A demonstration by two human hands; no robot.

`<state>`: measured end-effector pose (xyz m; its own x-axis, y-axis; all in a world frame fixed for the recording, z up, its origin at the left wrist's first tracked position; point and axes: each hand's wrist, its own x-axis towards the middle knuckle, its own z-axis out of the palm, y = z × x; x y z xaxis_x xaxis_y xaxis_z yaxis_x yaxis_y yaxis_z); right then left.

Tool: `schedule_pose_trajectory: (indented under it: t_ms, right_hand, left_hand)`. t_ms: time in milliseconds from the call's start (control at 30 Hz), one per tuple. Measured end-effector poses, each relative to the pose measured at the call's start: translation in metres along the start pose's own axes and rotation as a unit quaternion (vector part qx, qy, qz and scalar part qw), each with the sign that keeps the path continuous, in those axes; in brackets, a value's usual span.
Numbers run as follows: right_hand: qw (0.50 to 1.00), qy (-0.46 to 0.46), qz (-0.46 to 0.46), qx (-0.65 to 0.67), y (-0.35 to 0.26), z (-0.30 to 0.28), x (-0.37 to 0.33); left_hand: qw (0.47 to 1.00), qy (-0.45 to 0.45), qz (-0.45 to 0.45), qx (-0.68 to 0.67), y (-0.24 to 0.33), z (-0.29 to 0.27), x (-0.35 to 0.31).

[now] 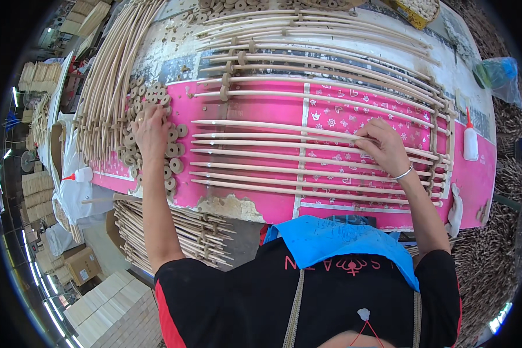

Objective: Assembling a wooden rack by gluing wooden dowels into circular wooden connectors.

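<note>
A worn workbench (pixel 232 207) under a pink patterned sheet (pixel 475 185) fills the view; stacked pale wooden blocks (pixel 113 307), a cardboard box (pixel 82 264) and strip lights (pixel 52 316) line the left floor

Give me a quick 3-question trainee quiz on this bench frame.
1. True or false: the left hand rests on the pile of round wooden discs.
2. Which hand touches the row of thin wooden rods laid on the pink table cover? A) left B) right C) neither
3. Fill in: the white glue bottle at the table's right edge has a ___ tip.

Key: 1 true. 2 B, the right hand presses fingertips on the rods. 3 red.
</note>
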<state>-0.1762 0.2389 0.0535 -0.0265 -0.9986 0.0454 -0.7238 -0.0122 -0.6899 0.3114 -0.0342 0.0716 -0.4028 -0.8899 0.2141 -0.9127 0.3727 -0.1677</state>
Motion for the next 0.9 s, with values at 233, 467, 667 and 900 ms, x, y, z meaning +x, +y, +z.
schedule_pose_trajectory:
  t_ms: [233,467,667,900]
  right_hand:
    - [0.999,0.028,0.0,0.02,-0.006,-0.009,0.003]
    - [0.999,0.029,0.009,0.025,-0.006,-0.016,0.009]
    - [0.999,0.035,0.015,0.032,-0.007,-0.016,0.006]
    - [0.999,0.033,0.022,0.037,-0.013,-0.023,0.013]
  left_hand:
    - [0.999,-0.001,-0.027,0.023,-0.011,0.009,-0.001]
    - [0.998,0.008,0.001,0.055,-0.015,0.013,-0.005]
    - [0.998,-0.047,-0.023,0.047,-0.017,-0.003,0.0]
    - [0.958,-0.001,-0.056,-0.28,-0.008,-0.005,0.004]
